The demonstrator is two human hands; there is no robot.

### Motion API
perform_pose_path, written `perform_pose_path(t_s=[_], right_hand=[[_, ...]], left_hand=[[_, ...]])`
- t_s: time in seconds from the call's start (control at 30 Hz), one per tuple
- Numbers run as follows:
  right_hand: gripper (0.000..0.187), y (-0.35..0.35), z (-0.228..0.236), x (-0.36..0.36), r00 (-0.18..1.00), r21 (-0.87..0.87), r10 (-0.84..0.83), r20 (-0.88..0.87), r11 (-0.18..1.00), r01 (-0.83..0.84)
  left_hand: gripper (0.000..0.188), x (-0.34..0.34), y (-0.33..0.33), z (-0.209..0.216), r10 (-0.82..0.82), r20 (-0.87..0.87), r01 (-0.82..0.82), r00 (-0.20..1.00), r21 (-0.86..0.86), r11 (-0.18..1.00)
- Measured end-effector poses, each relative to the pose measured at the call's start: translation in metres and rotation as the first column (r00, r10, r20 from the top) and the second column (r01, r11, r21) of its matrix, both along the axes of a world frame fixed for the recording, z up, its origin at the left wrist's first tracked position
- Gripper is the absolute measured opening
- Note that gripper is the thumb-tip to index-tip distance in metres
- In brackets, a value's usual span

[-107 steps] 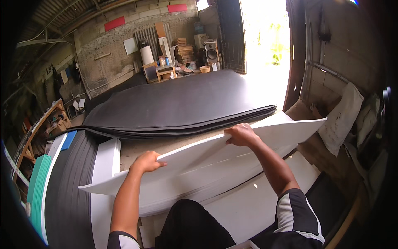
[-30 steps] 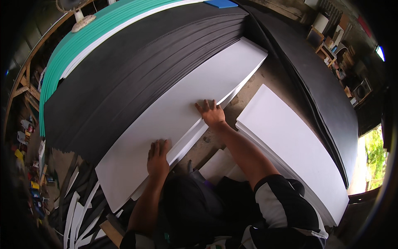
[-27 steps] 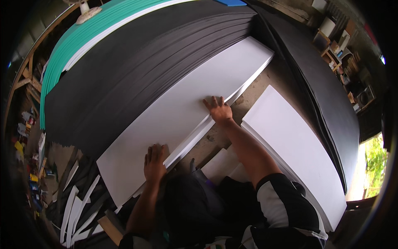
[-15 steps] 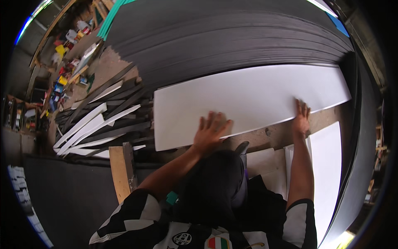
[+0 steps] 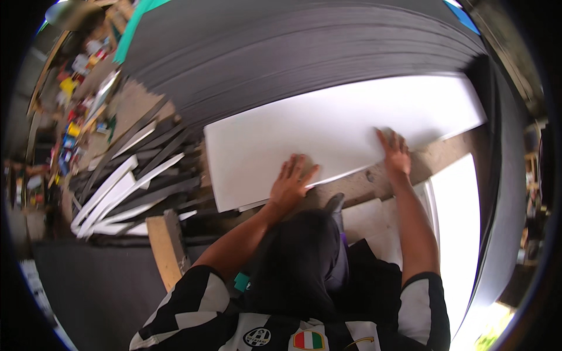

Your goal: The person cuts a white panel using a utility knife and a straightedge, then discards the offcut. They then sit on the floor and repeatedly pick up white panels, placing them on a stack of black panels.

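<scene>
A long white sheet (image 5: 345,123) lies flat in front of me, its near edge slanting up to the right. My left hand (image 5: 291,182) rests on this edge left of its middle, fingers spread over the white surface. Farther right, my right hand (image 5: 397,157) lies at the same edge with its fingers apart. Neither hand is wrapped round anything. A thin lip of another white sheet (image 5: 252,206) peeks out below the near left corner; how much lies beneath is hidden.
Dark sheets (image 5: 281,55) are stacked beyond the white one. Black and white offcut strips (image 5: 126,187) pile up at left, near a wooden block (image 5: 163,248). More white sheet (image 5: 459,216) lies at right, beside a dark upright panel (image 5: 506,193). Cluttered containers (image 5: 73,128) stand far left.
My right hand has slid left along the sheet's near edge, closer to my left hand. A lower sheet's lip now shows at the near left corner. The whole view has shifted slightly.
</scene>
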State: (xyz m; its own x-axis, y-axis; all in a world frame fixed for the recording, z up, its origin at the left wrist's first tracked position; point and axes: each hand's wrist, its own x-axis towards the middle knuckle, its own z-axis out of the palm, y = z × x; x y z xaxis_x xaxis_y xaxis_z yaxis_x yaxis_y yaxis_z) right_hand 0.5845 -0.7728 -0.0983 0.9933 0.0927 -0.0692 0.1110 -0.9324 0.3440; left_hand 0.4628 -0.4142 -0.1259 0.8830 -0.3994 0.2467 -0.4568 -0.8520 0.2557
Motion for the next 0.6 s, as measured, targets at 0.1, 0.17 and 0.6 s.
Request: perform_pose_path(t_s=[0.1,0.17,0.6], right_hand=[[0.088,0.000,0.005,0.012,0.995,0.097,-0.022,-0.097,0.995,0.031],[0.089,0.007,0.010,0.023,0.991,0.062,-0.044,-0.124,0.997,0.052],[0.084,0.018,0.018,0.015,0.973,0.164,-0.091,-0.212,0.978,0.127]], left_hand=[[0.079,0.008,0.001,-0.004,0.012,0.027,-0.011,1.000,-0.037,0.999],[0.080,0.010,0.002,-0.006,0.060,-0.042,-0.061,0.997,-0.010,0.998],[0.061,0.018,-0.001,0.002,0.076,-0.044,-0.074,0.996,0.043,0.996]])
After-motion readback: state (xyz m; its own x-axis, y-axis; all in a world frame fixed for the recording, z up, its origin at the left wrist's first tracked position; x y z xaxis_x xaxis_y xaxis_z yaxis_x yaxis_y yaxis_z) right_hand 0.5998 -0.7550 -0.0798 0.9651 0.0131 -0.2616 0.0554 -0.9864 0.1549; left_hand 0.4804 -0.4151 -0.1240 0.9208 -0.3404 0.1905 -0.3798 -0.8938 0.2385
